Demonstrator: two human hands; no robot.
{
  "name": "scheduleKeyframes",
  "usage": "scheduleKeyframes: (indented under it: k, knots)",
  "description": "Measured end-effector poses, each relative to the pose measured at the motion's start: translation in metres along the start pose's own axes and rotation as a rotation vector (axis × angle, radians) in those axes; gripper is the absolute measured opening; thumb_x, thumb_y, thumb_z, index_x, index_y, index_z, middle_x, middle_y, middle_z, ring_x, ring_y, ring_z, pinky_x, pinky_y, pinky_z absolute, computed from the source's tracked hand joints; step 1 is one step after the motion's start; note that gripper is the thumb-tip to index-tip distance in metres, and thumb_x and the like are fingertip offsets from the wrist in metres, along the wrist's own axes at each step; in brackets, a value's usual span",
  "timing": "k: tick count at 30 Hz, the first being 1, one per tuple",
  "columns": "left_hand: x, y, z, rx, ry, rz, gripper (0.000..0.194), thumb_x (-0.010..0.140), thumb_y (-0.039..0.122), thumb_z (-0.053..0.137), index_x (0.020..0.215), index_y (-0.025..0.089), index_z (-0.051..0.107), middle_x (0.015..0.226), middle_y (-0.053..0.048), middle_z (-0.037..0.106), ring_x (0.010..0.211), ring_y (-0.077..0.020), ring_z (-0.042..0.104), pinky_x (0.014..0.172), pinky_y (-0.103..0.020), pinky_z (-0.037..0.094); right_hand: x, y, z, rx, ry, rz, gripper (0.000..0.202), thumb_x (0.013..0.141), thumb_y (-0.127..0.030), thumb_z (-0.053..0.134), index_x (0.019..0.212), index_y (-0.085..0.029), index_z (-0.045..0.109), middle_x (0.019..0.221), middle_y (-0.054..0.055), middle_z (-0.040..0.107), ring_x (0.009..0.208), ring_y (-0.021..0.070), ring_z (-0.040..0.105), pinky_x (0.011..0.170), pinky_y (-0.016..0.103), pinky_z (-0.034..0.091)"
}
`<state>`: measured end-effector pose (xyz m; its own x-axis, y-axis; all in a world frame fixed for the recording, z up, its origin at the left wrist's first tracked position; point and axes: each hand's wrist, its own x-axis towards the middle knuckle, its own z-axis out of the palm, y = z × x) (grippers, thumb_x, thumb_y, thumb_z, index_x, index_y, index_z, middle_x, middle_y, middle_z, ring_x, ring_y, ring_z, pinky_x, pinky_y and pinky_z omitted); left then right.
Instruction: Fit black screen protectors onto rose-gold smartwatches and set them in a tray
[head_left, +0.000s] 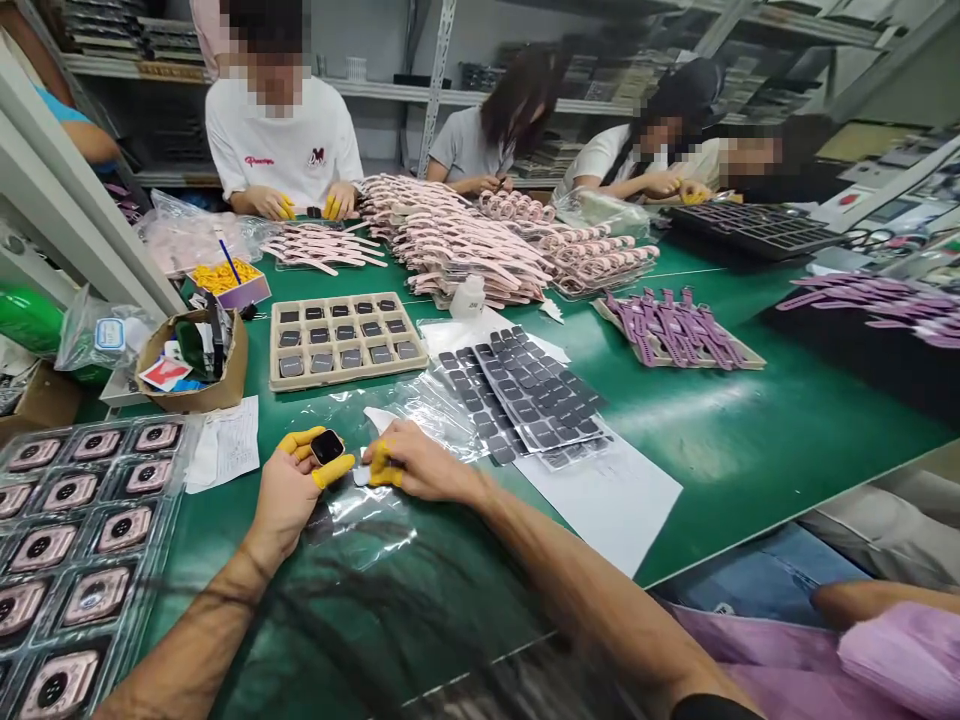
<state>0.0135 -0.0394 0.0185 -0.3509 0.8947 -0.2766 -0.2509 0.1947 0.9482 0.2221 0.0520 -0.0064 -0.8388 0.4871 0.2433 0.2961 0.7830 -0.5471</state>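
Observation:
My left hand (300,475), in yellow finger cots, grips a small smartwatch body (327,447) whose black screen faces up. Just to its right, my right hand (405,462), also with yellow finger cots, pinches a small whitish piece (363,475), too small to make out fully. The two hands are close together but apart. Beneath them lies clear plastic film (375,520) on the green table. Right of my hands are sheets of dark square stickers (525,390), partly over a white paper (600,500).
A beige compartment tray (349,375) holds dark square pieces. Clear trays of pink watch bodies (97,500) stand at left, near a cardboard box (191,390). Pink straps (450,235) are piled ahead, purple straps (675,325) at right. Several people sit across the table.

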Motion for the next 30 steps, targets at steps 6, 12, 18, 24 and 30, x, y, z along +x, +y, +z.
scheduleKeyframes:
  k: [6, 12, 18, 24, 30]
  knots:
    - [0.001, -0.005, 0.001, 0.109, -0.062, 0.001, 0.075, 0.048, 0.03, 0.101, 0.114, 0.018, 0.069, 0.098, -0.005, 0.08, 0.089, -0.0211, 0.076, 0.092, -0.037, 0.061, -0.003, -0.001, -0.024, 0.944, 0.203, 0.395, 0.046, 0.072, -0.062, 0.09, 0.083, -0.021, 0.071, 0.091, 0.003, 0.076, 0.085, 0.0183, 0.066, 0.082, 0.037, 0.053]
    - [-0.002, -0.019, -0.002, 0.418, -0.175, 0.077, 0.067, 0.061, 0.03, 0.093, 0.124, 0.019, 0.073, 0.075, 0.0, 0.076, 0.076, -0.0202, 0.073, 0.081, -0.034, 0.059, 0.004, -0.027, 0.011, 0.995, 0.366, 0.645, 0.05, 0.065, -0.057, 0.095, 0.089, -0.019, 0.073, 0.08, 0.0, 0.073, 0.075, 0.0142, 0.065, 0.075, 0.03, 0.052]
    - [-0.004, -0.021, -0.003, 0.492, -0.223, 0.132, 0.06, 0.064, 0.025, 0.09, 0.122, 0.02, 0.077, 0.076, -0.001, 0.077, 0.074, -0.0185, 0.073, 0.075, -0.029, 0.057, 0.007, -0.036, 0.017, 1.058, 0.362, 0.795, 0.053, 0.05, -0.052, 0.102, 0.082, -0.018, 0.077, 0.075, 0.002, 0.074, 0.074, 0.0176, 0.067, 0.073, 0.033, 0.056]
    - [-0.005, -0.02, -0.001, 0.554, -0.228, 0.128, 0.058, 0.063, 0.024, 0.091, 0.12, 0.021, 0.079, 0.073, 0.002, 0.076, 0.071, -0.0176, 0.072, 0.071, -0.027, 0.056, 0.008, -0.039, 0.025, 1.036, 0.404, 0.798, 0.054, 0.048, -0.054, 0.102, 0.08, -0.019, 0.077, 0.076, 0.003, 0.074, 0.074, 0.0182, 0.067, 0.073, 0.033, 0.058]
    - [-0.005, -0.021, 0.0, 0.585, -0.223, 0.143, 0.055, 0.064, 0.025, 0.09, 0.118, 0.022, 0.079, 0.073, 0.002, 0.076, 0.071, -0.0178, 0.072, 0.071, -0.028, 0.055, 0.008, -0.04, 0.026, 1.029, 0.421, 0.816, 0.056, 0.045, -0.054, 0.103, 0.08, -0.02, 0.076, 0.076, 0.003, 0.075, 0.074, 0.0183, 0.067, 0.073, 0.034, 0.058]
